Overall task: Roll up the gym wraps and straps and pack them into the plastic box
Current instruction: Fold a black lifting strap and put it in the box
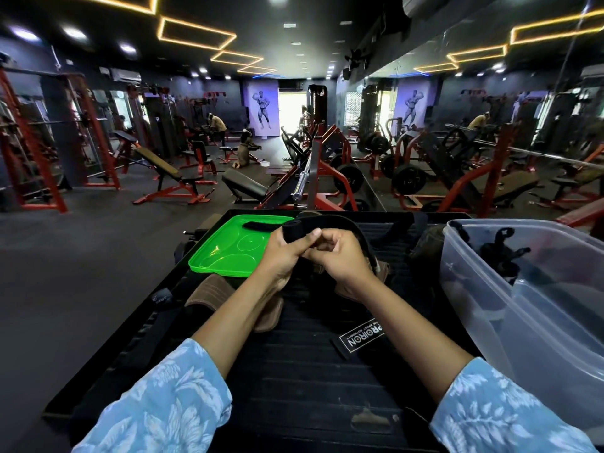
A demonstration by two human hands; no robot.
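Between both hands, a black fabric gym wrap (295, 231) is being pinched by the left hand (283, 256) and right hand (340, 256). Rolling is probably best kept tight, edges lined up. Right of them, the clear plastic box (523, 299) is waiting.

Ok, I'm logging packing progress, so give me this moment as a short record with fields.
left hand: left hand grips the black wrap
right hand: right hand pinches the same wrap
plastic box: clear plastic box at right, open, black straps already inside
lid: green lid lies flat at left, a black strap piece on its far edge
still loose: PROIRON strap, brown pads
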